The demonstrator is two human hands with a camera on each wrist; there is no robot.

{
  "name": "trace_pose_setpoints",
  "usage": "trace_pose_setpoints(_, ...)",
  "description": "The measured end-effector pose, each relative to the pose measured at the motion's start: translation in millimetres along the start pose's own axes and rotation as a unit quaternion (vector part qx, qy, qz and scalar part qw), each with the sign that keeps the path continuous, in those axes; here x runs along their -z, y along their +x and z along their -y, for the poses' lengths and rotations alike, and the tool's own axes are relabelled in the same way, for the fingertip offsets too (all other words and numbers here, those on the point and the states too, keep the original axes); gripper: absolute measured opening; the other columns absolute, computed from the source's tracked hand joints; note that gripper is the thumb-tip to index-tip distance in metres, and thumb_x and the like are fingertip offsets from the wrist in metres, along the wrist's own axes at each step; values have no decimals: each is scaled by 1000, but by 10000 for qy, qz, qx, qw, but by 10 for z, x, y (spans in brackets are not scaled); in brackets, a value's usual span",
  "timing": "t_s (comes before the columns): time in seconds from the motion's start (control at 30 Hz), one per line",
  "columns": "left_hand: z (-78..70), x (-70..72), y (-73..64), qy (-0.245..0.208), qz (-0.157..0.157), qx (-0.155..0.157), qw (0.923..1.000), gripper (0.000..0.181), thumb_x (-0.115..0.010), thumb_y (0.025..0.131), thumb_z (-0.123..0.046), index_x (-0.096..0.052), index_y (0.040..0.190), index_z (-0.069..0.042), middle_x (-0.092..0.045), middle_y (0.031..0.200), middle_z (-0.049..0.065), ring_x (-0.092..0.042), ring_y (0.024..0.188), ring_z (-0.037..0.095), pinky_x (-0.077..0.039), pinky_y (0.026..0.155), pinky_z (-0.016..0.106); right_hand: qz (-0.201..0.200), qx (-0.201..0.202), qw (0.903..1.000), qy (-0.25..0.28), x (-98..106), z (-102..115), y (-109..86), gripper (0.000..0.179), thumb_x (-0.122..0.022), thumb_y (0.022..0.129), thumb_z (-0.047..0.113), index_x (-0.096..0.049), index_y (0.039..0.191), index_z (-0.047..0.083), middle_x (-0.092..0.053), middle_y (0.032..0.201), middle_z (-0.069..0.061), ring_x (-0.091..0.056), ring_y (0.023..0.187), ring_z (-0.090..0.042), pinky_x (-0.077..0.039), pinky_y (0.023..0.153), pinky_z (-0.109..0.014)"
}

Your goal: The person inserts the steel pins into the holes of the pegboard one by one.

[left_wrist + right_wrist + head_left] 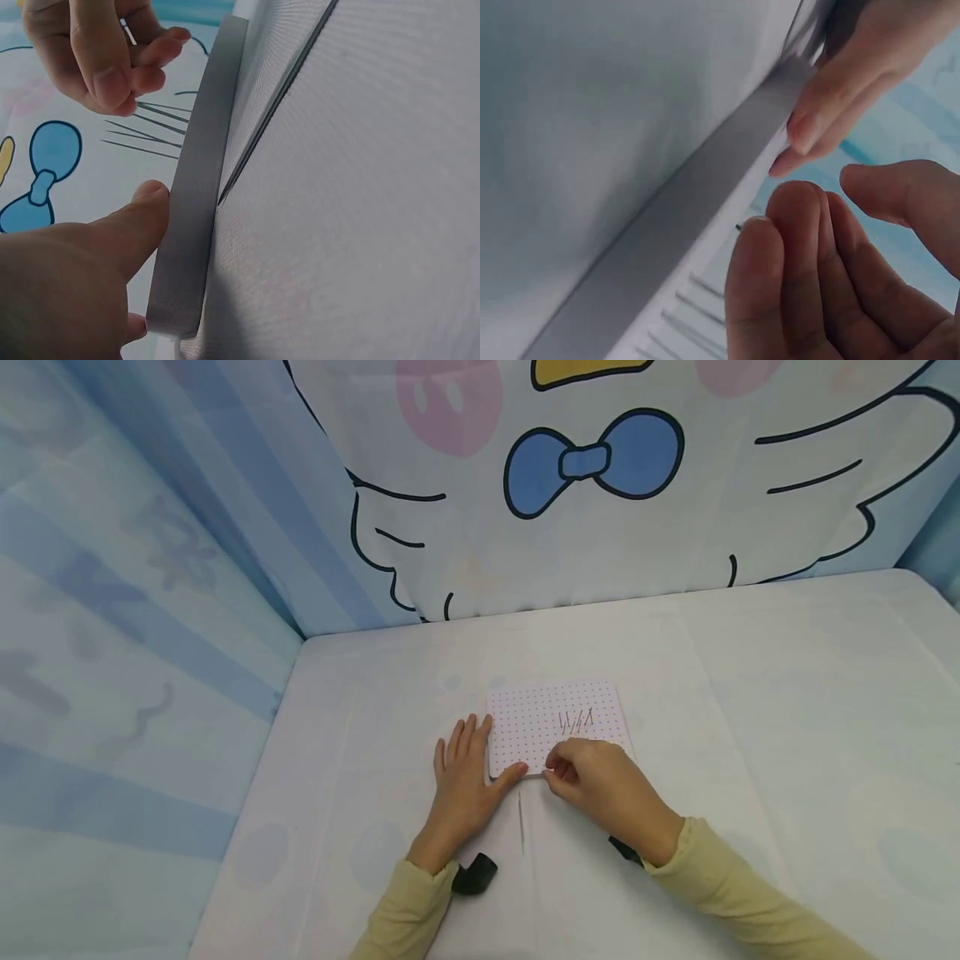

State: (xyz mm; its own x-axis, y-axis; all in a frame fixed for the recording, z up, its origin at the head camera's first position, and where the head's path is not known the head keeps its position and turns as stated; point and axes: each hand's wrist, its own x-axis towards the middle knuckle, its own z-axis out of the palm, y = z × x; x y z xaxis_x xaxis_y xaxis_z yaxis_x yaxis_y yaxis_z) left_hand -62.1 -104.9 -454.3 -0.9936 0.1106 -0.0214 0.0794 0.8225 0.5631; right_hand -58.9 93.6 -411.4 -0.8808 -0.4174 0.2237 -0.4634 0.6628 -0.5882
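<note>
A white pegboard (525, 727) dotted with small holes lies flat on the table. Several thin metal pins (576, 722) stand in its right half. My left hand (462, 789) rests spread at the board's near left corner, its thumb (152, 196) at the front edge. Over the front edge, my right hand (592, 777) bends its fingers into a pinch. The small dark tip of a pin (739, 226) pokes out beside these fingertips; the rest is hidden by the fingers. Another thin pin (521, 822) lies on the cloth in front of the board.
A white cloth (750, 735) covers the table, with faint fold lines. Behind it hangs a curtain (465, 535) printed with a blue bow; a striped curtain (150, 693) borders the left side. Dark wrist devices (474, 874) sit at both sleeve cuffs.
</note>
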Motion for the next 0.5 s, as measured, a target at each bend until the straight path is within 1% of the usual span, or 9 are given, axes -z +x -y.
trace_pose_setpoints(0.27, 12, -2, -4, -24, -82, -34, 10000, 91, -64, 89, -56, -26, 156, -7, -22, 163, 17, -13, 152, 36, -2, 119, 62, 443, 187, 9987, -190, -212, 116, -43, 6, -76, 80, 6, -70, 77, 7, -64, 68, 6, -55, 62, -3, -49, 59, -20)
trace_pose_setpoints(0.37, 7, 3, 4, -7, -108, -88, 9999, 93, -65, 89, -57, -25, 157, -7, -23, 163, 18, -14, 152, 36, -3, 119, 62, 579, 174, 9979, -238, -264, 150, -46, 9, -76, 80, 8, -69, 74, 8, -63, 66, 6, -54, 60, -2, -47, 57, -21)
trace_pose_setpoints(0.5, -2, 8, 27, 52, -35, -113, 9999, 94, -65, 89, -57, -25, 157, -8, -23, 163, 17, -14, 152, 36, -3, 119, 61, 732, 81, 9969, -266, -300, 181, -52, 15, -79, 80, 13, -67, 72, 10, -62, 65, 7, -52, 59, -2, -45, 56, -22)
